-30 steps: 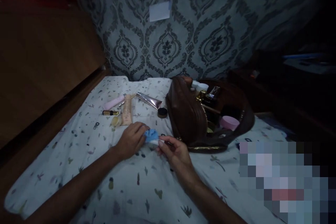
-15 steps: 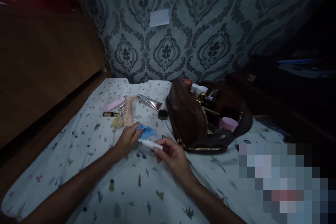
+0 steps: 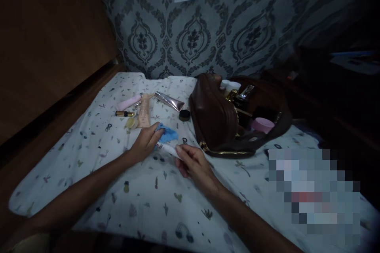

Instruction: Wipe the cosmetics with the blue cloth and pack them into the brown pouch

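My left hand (image 3: pixel 148 138) is closed on a crumpled blue cloth (image 3: pixel 168 134) above the patterned sheet. Between the two hands lies a slim white tube (image 3: pixel 170 150), its left end against the cloth and the left fingers. The thumb and fingers of my right hand (image 3: pixel 192 163) pinch the tube's right end. Just beyond the left hand, a beige tube (image 3: pixel 144 110) rests on the sheet beside a small yellowish jar (image 3: pixel 130 122). A round dark jar (image 3: pixel 184 115) sits farther to the right, near a brown bag.
The open brown bag (image 3: pixel 212 114) holds several cosmetics, among them a pink jar (image 3: pixel 263 125). A silvery tube (image 3: pixel 169 101), a pink tube (image 3: pixel 128 102) and a gold-and-black lipstick (image 3: pixel 124 114) lie at the back. A wooden panel (image 3: pixel 53 47) borders the left; a patterned wall (image 3: pixel 192 39) rises behind.
The view has tilted downward, so the scene sits higher in the wall area. My right hand's fingers have shifted their grip on the white tube. Both hands still hold the same things.
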The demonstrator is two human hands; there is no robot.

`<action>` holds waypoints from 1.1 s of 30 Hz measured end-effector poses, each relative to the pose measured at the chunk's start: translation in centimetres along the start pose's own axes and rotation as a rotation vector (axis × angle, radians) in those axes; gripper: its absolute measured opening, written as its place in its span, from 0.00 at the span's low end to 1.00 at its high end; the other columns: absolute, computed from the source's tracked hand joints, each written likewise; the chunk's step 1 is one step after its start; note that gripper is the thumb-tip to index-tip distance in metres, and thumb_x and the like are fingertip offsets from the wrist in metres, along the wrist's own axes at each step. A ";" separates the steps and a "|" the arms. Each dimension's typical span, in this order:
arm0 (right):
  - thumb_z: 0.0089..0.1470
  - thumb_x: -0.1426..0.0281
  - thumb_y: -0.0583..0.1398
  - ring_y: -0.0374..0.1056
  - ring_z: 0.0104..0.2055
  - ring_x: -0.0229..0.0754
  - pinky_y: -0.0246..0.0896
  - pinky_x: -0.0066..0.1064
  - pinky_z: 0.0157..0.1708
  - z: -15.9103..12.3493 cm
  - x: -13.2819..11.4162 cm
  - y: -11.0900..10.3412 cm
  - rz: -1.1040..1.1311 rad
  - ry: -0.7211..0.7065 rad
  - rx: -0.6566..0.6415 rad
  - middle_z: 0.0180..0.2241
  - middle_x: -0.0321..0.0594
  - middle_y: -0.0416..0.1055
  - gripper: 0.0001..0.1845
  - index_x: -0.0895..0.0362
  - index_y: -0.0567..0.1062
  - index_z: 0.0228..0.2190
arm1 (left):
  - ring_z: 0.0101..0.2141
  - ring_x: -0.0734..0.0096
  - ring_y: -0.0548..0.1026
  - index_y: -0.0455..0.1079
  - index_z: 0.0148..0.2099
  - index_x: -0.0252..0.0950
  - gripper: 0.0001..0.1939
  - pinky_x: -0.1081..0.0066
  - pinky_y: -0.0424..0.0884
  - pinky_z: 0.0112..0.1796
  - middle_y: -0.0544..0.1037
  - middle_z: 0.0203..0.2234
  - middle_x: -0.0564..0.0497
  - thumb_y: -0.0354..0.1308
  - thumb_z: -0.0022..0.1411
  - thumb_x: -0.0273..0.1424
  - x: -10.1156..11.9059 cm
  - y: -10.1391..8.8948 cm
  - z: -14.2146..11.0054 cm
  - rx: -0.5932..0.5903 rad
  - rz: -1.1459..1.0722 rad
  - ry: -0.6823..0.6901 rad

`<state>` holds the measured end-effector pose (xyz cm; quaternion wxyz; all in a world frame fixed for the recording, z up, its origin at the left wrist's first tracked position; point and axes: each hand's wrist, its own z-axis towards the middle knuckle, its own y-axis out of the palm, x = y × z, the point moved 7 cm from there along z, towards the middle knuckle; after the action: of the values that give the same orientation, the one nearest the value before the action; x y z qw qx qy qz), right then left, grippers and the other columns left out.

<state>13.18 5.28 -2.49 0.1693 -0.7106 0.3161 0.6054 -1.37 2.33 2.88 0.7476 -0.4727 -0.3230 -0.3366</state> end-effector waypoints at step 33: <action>0.47 0.52 0.68 0.46 0.15 0.28 0.35 0.25 0.17 -0.9 0.3 2.8 0.509 0.172 -0.251 0.15 0.27 0.58 0.22 0.59 0.75 0.28 | 0.24 0.72 0.62 0.59 0.34 0.40 0.15 0.72 0.61 0.28 0.63 0.22 0.57 0.44 0.72 0.41 2.5 -1.2 -1.1 0.217 -0.023 0.042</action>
<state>12.10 2.59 -2.20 -0.1044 -0.6724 0.4200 0.6005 -0.71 0.38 5.07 0.7971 -0.3779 -0.3472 -0.3183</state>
